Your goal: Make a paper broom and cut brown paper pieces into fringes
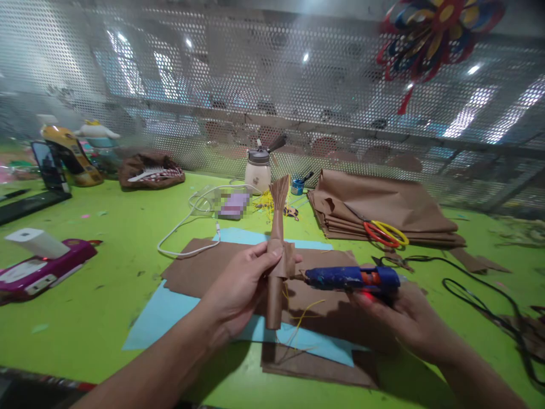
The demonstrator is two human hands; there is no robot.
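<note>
A rolled brown paper tube (275, 304) with a fringed top stands nearly upright in my left hand (251, 272), whose thumb and fingers close round its middle at a loose brown flap. My right hand (395, 315) is wrapped round a blue glue gun (340, 278), with its nozzle pointing left at the edge of that flap. Whether the tip touches the paper is hard to tell. Beneath the hands lie brown paper sheets (196, 264) and light blue sheets (157, 315), with thin yellow strands (301, 324) on them.
Folded brown paper (374, 196) carries scissors (385, 233) at the right. A black cable (481, 284) runs down the right side. Behind are a jar (258, 173) and a white cable (170, 250). A purple power strip (74, 258) lies left on the green table (114, 244).
</note>
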